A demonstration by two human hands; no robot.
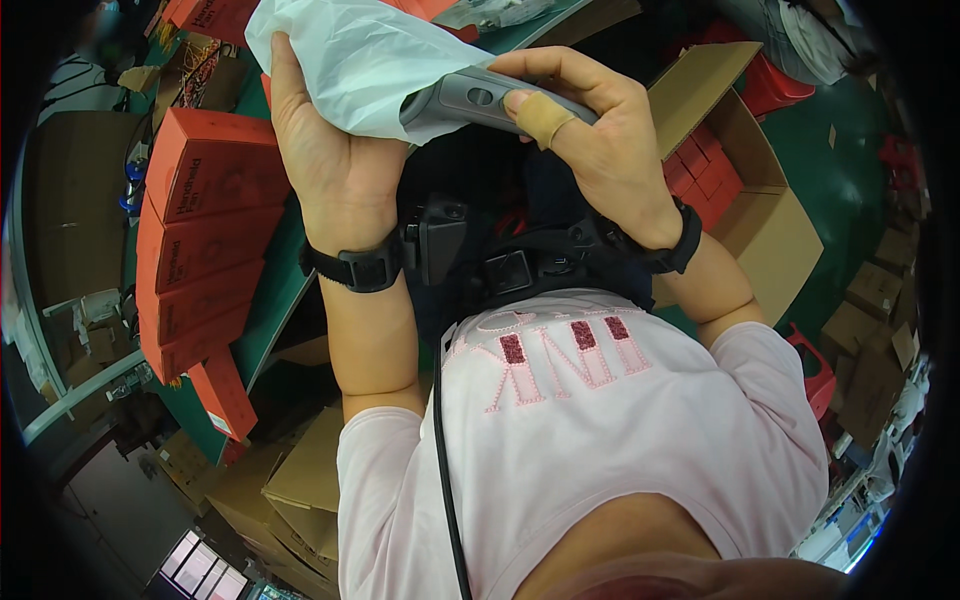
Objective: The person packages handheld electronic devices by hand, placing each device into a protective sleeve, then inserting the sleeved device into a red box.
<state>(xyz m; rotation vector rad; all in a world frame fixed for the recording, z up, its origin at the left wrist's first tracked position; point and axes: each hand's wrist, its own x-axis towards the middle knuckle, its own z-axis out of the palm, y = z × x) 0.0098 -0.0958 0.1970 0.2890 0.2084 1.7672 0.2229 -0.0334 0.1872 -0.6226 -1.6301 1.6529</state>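
A thin white plastic bag [365, 60] spreads over the fingers of my left hand [335, 160], which grips it with the thumb upright along its side. My right hand [615, 140] holds a grey handheld fan [463, 103], its tan-wrapped thumb lying on the body near an oval button. One end of the fan sits at the bag's mouth, partly covered by the plastic. The left fingers behind the bag are hidden.
Orange-red boxes [205, 240] stand in a row on the green table [265, 300] at my left. An open carton [770, 225] holding small red boxes is at my right, near red stools [812, 370]. Brown cartons [305, 480] stand at the lower left.
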